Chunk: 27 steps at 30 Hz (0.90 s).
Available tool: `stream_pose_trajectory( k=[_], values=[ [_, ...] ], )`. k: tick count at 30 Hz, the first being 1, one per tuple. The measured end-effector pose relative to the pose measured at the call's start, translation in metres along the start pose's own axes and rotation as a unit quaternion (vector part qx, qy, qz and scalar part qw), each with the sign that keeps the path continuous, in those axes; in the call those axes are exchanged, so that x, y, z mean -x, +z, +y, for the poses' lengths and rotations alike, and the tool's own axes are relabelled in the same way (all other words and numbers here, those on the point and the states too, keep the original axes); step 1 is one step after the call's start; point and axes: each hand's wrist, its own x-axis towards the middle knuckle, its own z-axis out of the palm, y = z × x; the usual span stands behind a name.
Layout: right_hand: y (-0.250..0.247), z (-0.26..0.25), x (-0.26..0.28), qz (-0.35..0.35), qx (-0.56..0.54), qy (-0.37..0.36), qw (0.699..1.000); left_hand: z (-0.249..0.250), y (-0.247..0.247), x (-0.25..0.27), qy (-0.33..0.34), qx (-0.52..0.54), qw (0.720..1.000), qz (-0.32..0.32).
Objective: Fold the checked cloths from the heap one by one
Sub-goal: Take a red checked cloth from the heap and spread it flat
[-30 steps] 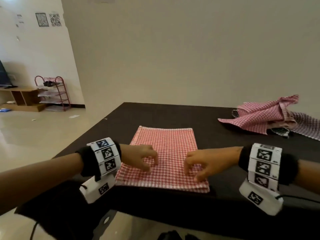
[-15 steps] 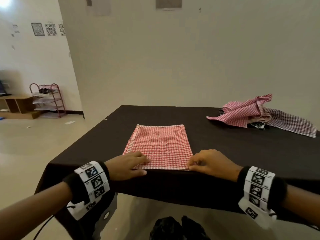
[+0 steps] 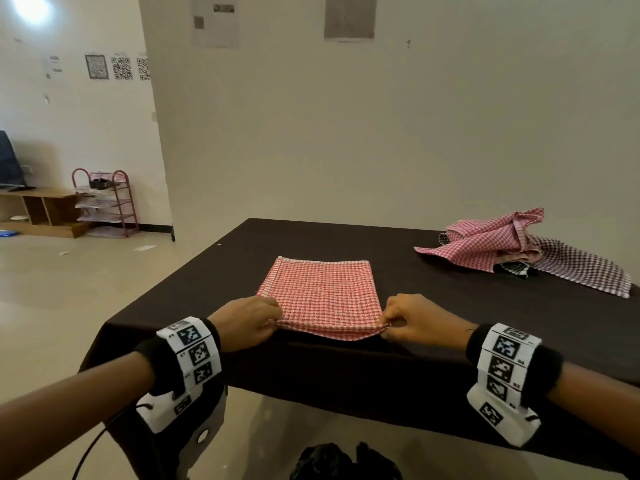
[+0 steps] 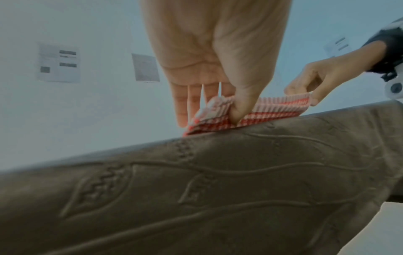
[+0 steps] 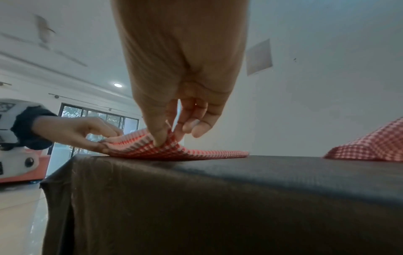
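I am working at the dark table (image 3: 450, 306), keeping the red checked cloth (image 3: 322, 292) lying flat just beyond my fingertips so its far part is staying anchored while its near edge is lifting. The heap (image 3: 512, 244) is sitting well off past my right fingers, waiting its turn. My left hand (image 3: 247, 322) is pinching the near left corner between thumb and fingers, my right hand (image 3: 412, 318) is pinching the near right corner, probably to carry that edge forward evenly.
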Motion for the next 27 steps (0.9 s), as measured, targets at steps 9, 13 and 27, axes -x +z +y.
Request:
stream_pose_trajectory(
  k=[9,13,27],
  values=[
    [-0.017,0.004,0.006,-0.144,-0.369,0.031,0.918,-0.024,-0.038,0.008,-0.044,0.403,0.898,-0.169],
    [-0.031,0.011,-0.011,-0.059,-0.458,0.086,0.883,-0.036,-0.059,-0.016,-0.075,0.406,0.903,-0.121],
    [-0.028,0.107,-0.143,-0.188,-0.197,0.337,0.901,-0.081,-0.026,-0.168,-0.247,0.145,0.945,-0.159]
  ],
)
